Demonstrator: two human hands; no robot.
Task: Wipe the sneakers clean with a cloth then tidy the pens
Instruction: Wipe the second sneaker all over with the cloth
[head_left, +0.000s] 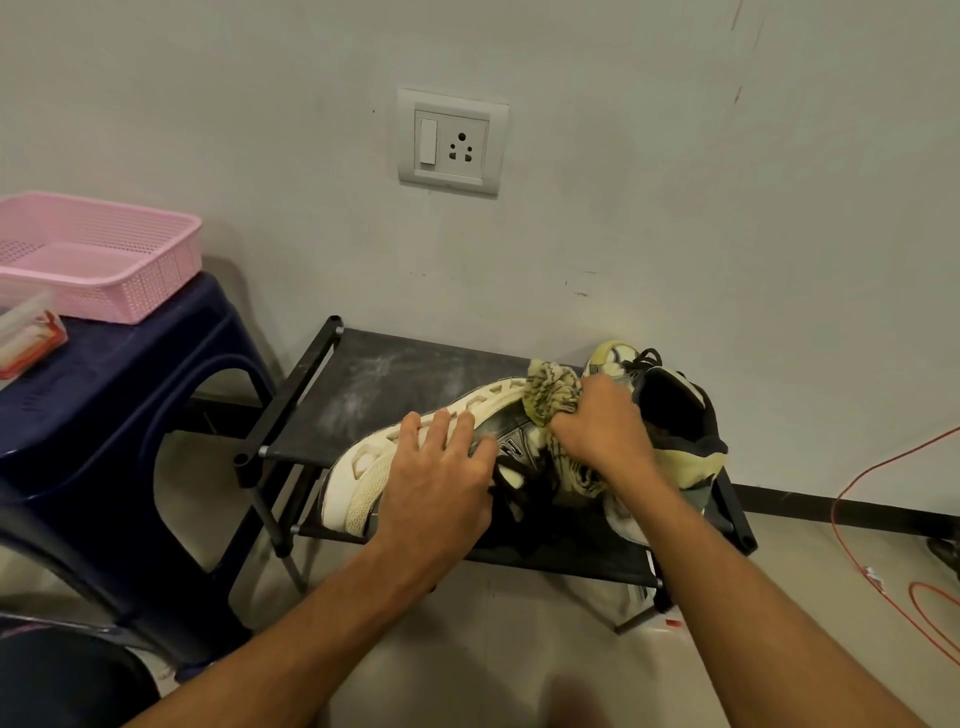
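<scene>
A cream and black sneaker (358, 467) lies tipped on its side on the black shoe rack (363, 384), its sole facing left. My left hand (436, 478) presses down on that sneaker's sole and side. My right hand (602, 426) grips a bunched yellow-patterned cloth (550, 389) against the sneaker's upper. A second sneaker (675, 410) stands at the rack's right end, just behind my right hand. No loose pens are visible.
A dark blue plastic stool (130, 395) stands at the left with a pink basket (104, 260) and a clear red-trimmed box (26, 338) on it. The wall has a socket plate (451, 143). An orange cable (883, 519) trails over the floor at the right.
</scene>
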